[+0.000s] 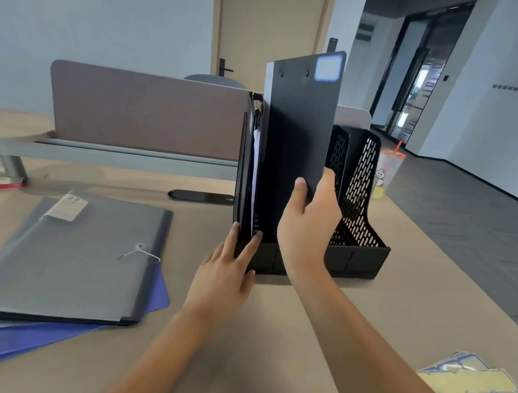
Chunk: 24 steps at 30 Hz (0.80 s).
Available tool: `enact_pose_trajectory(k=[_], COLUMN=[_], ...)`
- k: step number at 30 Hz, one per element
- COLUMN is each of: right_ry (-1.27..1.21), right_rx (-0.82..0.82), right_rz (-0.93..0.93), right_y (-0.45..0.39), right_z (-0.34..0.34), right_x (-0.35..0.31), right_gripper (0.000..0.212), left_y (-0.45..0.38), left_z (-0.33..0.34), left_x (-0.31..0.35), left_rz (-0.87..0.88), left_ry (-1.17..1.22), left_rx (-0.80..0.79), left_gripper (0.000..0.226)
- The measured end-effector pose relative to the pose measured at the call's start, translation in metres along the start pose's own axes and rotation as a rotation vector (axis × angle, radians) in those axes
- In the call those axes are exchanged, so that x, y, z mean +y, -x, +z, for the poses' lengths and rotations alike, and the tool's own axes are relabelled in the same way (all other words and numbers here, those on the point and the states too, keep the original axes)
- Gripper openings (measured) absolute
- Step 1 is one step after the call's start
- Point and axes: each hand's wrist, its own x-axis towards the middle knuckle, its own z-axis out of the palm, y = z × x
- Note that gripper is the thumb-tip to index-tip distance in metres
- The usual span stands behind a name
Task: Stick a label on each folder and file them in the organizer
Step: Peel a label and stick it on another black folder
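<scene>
Above the black organizer [356, 255], the right hand [310, 219] grips the lower edge of the labelled black folder [298, 143], held upright over a middle slot. Left hand [229, 269], fingers spread, presses the filed folders [247, 170] leftward. Two right-side slots stand free. Remaining folders [67, 261] lie stacked on the counter [286, 339].

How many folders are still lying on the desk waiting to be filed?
3 visible: a translucent grey folder on top, a black folder edge under it, and a blue folder at the bottom, all stacked left of the organizer. More may be hidden.
</scene>
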Motion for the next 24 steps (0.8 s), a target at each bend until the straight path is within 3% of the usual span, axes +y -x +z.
enact_pose_trajectory(k=[8,16,21,24], right_ry=[-0.062,-0.079,0.310,0.278], right_rx=[-0.037,-0.270,-0.459,-0.501], right_rz=[-0.031,-0.015,-0.126,-0.077], right_y=[-0.007,-0.010,-0.027,-0.031], right_z=[0.038,0.055,0.043,0.042], right_x=[0.010,0.013,0.008,0.003], right_gripper=[0.027,0.027,0.030,0.036], left_y=[0.000,0.001,0.002,0.003], left_z=[0.005,0.004,0.001,-0.001], left_x=[-0.001,-0.004,-0.003,-0.001], left_rz=[0.006,0.023,0.021,0.013], left_ry=[0.033,0.047,0.063,0.075], left_rx=[-0.015,-0.018,-0.022,-0.024], left_gripper=[0.077,0.078,0.079,0.079])
